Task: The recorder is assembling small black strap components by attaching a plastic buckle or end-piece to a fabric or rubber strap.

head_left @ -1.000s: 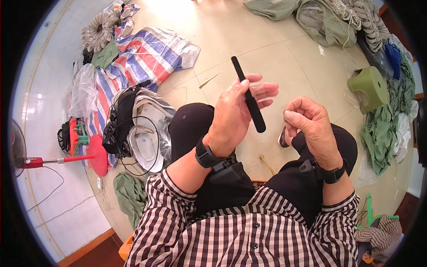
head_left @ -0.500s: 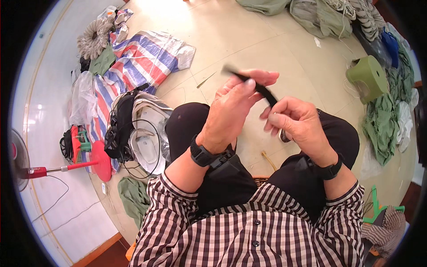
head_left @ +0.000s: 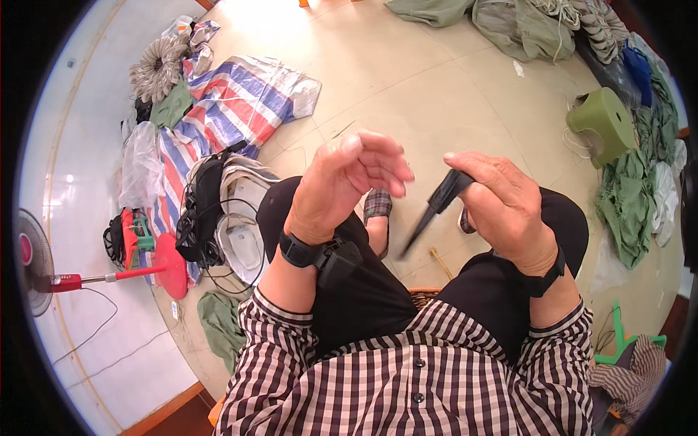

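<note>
White wall (head_left: 94, 145): rising at far left, brown-edged at the foot.
Fan (head_left: 35, 265): red-necked, near the white wall.
Striped sheet (head_left: 233, 102): red, white and blue, creased.
Left hand (head_left: 342, 174): loosely cupped, in a fairly wide, bare grip.
Floor (head_left: 407, 80): pale beige tiles, thin-seamed, glaring at the far side.
Black strip (head_left: 440, 200): held above the floor, clear of the left hand, slanting down to a blurred tip.
Right hand (head_left: 505, 203): in a narrow grip, closed on the black strip's upper end.
Green stool (head_left: 602, 127): on the floor, toward the right.
Green cloth (head_left: 625, 211): heaped just beside the green stool.
</note>
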The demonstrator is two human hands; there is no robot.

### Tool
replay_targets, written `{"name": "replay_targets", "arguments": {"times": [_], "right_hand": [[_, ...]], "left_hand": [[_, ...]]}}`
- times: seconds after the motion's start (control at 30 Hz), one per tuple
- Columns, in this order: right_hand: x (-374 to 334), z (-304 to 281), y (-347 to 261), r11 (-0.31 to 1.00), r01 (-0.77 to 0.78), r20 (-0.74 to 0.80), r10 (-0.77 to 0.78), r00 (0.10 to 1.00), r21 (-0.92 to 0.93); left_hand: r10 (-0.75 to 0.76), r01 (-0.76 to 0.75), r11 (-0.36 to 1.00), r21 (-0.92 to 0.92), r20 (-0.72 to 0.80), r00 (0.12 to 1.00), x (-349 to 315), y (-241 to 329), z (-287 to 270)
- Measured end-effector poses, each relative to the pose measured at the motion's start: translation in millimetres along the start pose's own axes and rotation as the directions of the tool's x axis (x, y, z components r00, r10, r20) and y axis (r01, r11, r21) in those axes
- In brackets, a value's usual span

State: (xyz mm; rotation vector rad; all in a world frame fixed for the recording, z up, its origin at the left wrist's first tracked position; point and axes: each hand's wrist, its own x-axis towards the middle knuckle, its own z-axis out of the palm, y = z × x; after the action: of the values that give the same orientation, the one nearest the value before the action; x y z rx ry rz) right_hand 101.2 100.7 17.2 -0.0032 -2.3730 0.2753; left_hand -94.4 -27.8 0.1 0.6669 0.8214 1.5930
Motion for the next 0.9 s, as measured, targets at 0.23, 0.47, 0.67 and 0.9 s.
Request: {"name": "replay_targets", "arguments": {"times": [0.23,0.47,0.67,0.9], "right_hand": [[-3.6,4.2,-3.4,0.971,-0.166,0.087,0.152,0.984,0.171],[-6.1,10.2,-7.3,0.775,-0.417,0.113,0.416,0.902,0.475],[-1.9,4.9,-9.3,0.798,-0.427,0.16,0.399,0.903,0.425],[0.3,-4.0,-3.5,0.1,-0.771,0.539,0.658,0.525,0.629]], "left_hand": [[-0.253,0.234,0.907,0.351,0.009,0.967,-7.0,-4.8,22.5],[-0.233,0.195,0.927,0.321,0.086,0.969,-4.7,-18.6,27.6],[-0.241,0.221,0.945,0.242,0.055,0.969,-2.7,-20.7,32.5],[-0.207,0.221,0.968,0.12,-0.118,0.971,-2.4,-20.6,25.2]]}}
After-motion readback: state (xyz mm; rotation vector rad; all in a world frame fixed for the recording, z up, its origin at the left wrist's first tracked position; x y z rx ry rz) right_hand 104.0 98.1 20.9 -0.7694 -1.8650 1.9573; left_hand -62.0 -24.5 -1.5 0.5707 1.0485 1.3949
